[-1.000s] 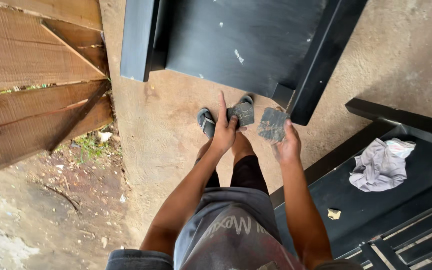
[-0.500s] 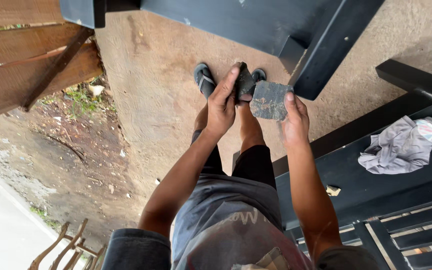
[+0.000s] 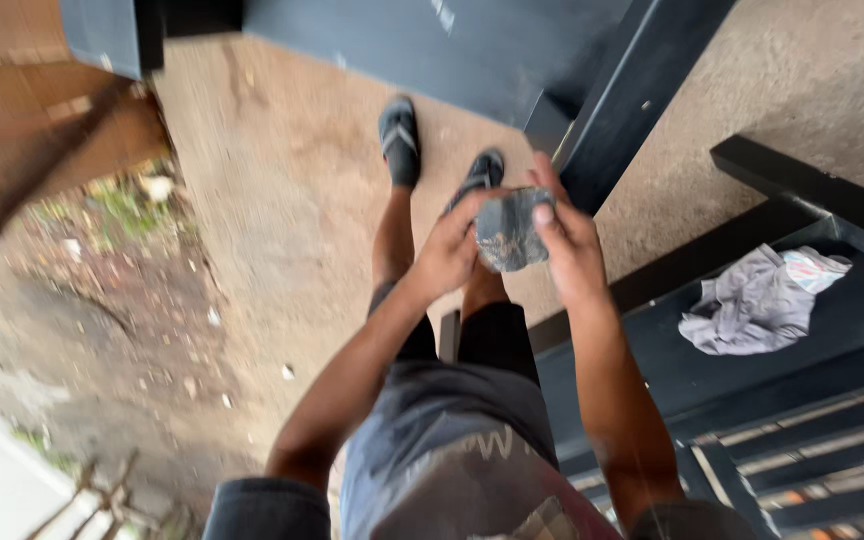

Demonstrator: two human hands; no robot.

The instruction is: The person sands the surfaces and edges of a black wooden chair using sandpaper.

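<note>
I stand on bare ground and look down at my legs and dark sandals. Both my hands are raised in front of me around a small grey worn sheet, like sandpaper. My left hand grips its left edge, and my right hand folds over its right side with the fingertips on top. The sheet is bent between the two hands. The picture is blurred by motion.
A black-painted metal door panel lies ahead on the ground. Another black metal frame lies to my right with a crumpled grey rag on it. Wooden planks and littered dirt are to the left.
My hands have come together around the grey sheet, which was flat in my right hand before. The view has swung and my feet have shifted nearer to the door panel.
</note>
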